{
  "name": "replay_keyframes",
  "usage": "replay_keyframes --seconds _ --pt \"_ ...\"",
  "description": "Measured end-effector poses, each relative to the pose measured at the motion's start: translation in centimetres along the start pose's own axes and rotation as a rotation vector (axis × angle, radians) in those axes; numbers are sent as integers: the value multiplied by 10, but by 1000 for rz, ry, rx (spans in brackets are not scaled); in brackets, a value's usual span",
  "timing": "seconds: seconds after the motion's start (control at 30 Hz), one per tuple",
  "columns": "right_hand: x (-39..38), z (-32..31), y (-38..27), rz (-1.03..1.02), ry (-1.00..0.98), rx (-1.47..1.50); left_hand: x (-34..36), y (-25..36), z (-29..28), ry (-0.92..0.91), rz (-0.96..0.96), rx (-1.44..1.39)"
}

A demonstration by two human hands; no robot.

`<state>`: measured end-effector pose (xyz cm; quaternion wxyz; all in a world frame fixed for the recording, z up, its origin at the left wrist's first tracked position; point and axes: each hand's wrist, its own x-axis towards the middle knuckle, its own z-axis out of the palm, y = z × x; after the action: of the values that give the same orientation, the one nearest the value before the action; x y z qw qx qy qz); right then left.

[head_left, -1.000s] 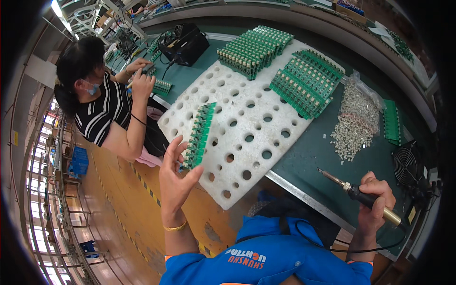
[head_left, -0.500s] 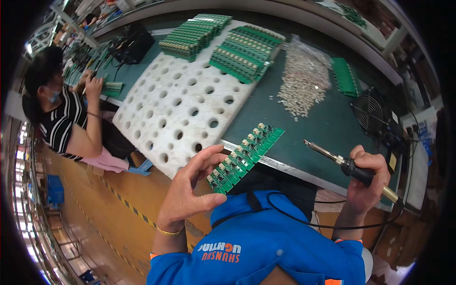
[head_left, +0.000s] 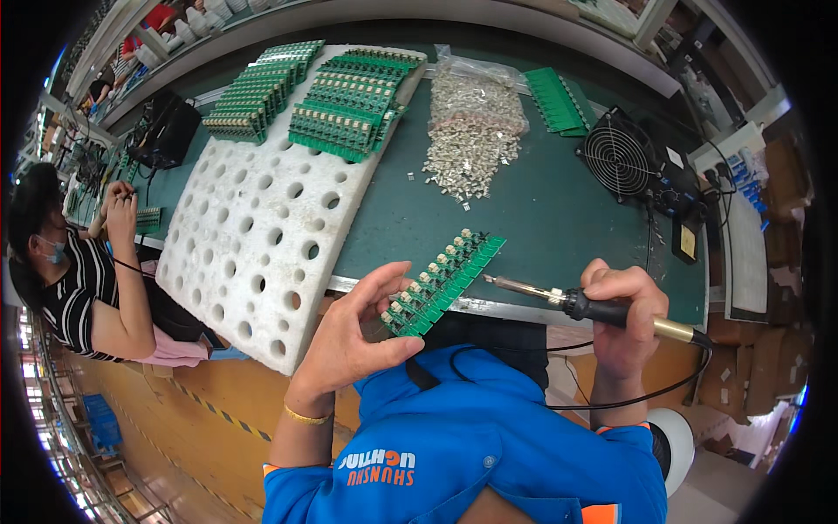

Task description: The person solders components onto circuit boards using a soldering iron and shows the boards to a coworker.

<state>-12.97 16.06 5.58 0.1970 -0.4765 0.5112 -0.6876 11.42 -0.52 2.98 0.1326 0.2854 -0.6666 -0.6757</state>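
My left hand [head_left: 353,332] grips the near end of a long green circuit board strip [head_left: 443,284], thumb on one side and fingers on the other. A row of small cream connectors runs along the strip, which slants up to the right. In my right hand [head_left: 630,316] is a soldering iron [head_left: 602,307] with a black grip and a brass-coloured rear end. Its metal tip points left, close to the strip's right edge with a small gap between. A black cord trails from the iron's back end.
A white foam board [head_left: 253,218] full of round holes carries stacks of circuit boards [head_left: 345,103]. Loose cream connectors spill from a clear bag [head_left: 476,113]. Farther right are green bare boards [head_left: 557,100] and a black fan [head_left: 618,155]. A co-worker [head_left: 83,279] sits at the left.
The soldering iron has come left, so its tip is nearer the circuit board strip. My view has turned, shifting the table's contents leftward. My left hand keeps its hold.
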Motion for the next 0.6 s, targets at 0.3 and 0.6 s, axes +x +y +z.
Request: replay_keyframes --seconds 0.3,0.6 --pt "5 4 9 -42 -113 2 9 20 15 144 114 487" --pt "12 13 -1 -213 -375 -212 9 24 26 304 383 732"
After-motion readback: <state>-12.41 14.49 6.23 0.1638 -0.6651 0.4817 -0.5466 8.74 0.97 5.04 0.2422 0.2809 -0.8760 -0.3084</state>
